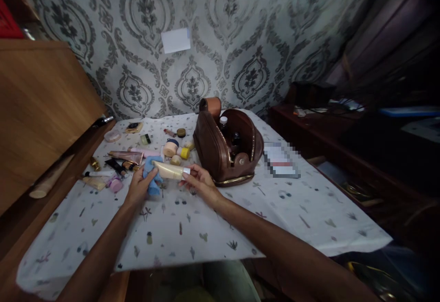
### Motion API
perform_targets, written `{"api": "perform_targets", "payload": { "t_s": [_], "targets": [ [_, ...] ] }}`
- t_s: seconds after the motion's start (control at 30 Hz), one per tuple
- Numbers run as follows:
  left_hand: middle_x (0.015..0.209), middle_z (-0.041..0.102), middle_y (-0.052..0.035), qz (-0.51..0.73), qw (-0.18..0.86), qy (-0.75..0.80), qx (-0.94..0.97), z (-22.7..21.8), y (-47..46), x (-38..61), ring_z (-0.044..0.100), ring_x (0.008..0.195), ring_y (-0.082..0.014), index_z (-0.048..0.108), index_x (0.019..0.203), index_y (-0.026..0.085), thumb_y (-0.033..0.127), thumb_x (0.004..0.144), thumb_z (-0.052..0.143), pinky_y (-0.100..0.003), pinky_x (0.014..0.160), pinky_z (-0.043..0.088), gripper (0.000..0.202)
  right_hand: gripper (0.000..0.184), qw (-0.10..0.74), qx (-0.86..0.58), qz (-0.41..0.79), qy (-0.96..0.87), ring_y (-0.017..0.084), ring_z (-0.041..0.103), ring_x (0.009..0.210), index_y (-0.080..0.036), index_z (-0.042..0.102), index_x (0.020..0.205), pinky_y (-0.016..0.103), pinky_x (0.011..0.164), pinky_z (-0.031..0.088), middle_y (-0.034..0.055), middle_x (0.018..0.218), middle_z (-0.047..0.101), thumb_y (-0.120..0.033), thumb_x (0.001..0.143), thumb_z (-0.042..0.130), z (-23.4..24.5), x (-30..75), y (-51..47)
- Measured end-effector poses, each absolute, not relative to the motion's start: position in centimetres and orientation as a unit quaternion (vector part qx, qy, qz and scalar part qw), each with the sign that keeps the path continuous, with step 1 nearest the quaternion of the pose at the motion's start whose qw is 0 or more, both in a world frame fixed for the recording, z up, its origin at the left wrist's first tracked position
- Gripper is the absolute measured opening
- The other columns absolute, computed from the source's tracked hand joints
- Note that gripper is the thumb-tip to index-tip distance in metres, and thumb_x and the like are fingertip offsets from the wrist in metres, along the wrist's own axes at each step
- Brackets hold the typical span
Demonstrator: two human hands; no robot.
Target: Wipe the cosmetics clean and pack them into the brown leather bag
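Observation:
A pale yellow squeeze tube [169, 170] with a white cap is held level between my two hands, just above the table. My left hand [139, 183] is closed on a blue cloth [153, 187], which wraps the tube's left end. The cap end sits between the thumb and fingers of my right hand [202, 183]. Right behind that hand stands a brown toiletry bag [215, 144], unzipped, with a white-capped bottle [223, 122] and a dark bottle inside. Beyond the tube are a jar with a dark blue lid [171, 147] and a small yellow-lidded jar [184, 153].
Several cosmetics lie at the left, among them a rose-coloured tube [127, 156], a pink-purple item [116, 185] and a clear round container [112, 135]. A pixelated flat object [282, 161] rests right of the bag. A wooden cabinet [44, 109] borders the printed tablecloth [192, 233].

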State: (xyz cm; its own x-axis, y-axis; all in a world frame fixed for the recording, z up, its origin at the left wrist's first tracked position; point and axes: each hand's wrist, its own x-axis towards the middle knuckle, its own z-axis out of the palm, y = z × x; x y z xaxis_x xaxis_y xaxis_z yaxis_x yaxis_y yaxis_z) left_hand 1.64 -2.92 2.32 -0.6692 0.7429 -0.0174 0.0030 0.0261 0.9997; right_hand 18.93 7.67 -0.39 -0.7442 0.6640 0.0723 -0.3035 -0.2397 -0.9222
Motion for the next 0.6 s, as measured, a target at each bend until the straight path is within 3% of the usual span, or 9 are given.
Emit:
{"api": "perform_targets", "payload": {
  "t_s": [0.2, 0.37, 0.47, 0.6],
  "targets": [
    [0.055, 0.064, 0.0004, 0.61, 0.306, 0.669, 0.294, 1.9, -3.0, 1.7, 0.051, 0.041, -0.0097, 0.061, 0.071, 0.014, 0.059, 0.058, 0.079, -0.019, 0.037, 0.04, 0.05, 0.052, 0.337, -0.159, 0.755, -0.539, 0.012, 0.066, 0.064, -0.02, 0.053, 0.093, 0.019, 0.048, 0.044, 0.0001, 0.084, 0.064, -0.058, 0.068, 0.078, -0.3, 18.8, 7.7],
    [0.045, 0.054, 0.0042, 0.632, 0.27, 0.683, 0.247, 1.9, -2.8, 1.6, 0.048, 0.038, -0.0092, 0.054, 0.057, 0.017, 0.066, 0.052, 0.079, -0.019, 0.037, 0.04, 0.056, 0.049, 0.331, -0.166, 0.732, -0.572, 0.012, 0.06, 0.062, -0.022, 0.053, 0.096, 0.019, 0.045, 0.042, -0.0011, 0.081, 0.06, -0.052, 0.067, 0.079, -0.5, 18.8, 7.0],
    [0.046, 0.05, 0.007, 0.663, 0.291, 0.658, 0.206, 2.0, -2.6, 2.0, 0.045, 0.037, -0.0074, 0.053, 0.059, 0.017, 0.064, 0.053, 0.081, -0.018, 0.035, 0.04, 0.055, 0.045, 0.351, -0.18, 0.684, -0.613, 0.012, 0.055, 0.063, -0.022, 0.057, 0.098, 0.02, 0.048, 0.043, -0.0013, 0.08, 0.059, -0.045, 0.068, 0.079, -0.5, 18.8, 6.7],
    [0.062, 0.061, 0.0058, 0.715, 0.313, 0.608, 0.145, 1.6, -2.1, 2.2, 0.057, 0.049, -0.0077, 0.061, 0.075, 0.018, 0.05, 0.067, 0.081, -0.015, 0.048, 0.05, 0.038, 0.037, 0.398, -0.183, 0.607, -0.663, 0.013, 0.056, 0.072, -0.021, 0.063, 0.098, 0.022, 0.058, 0.045, 0.0001, 0.084, 0.061, -0.04, 0.071, 0.077, 0.0, 19.2, 6.6]
  ]
}}
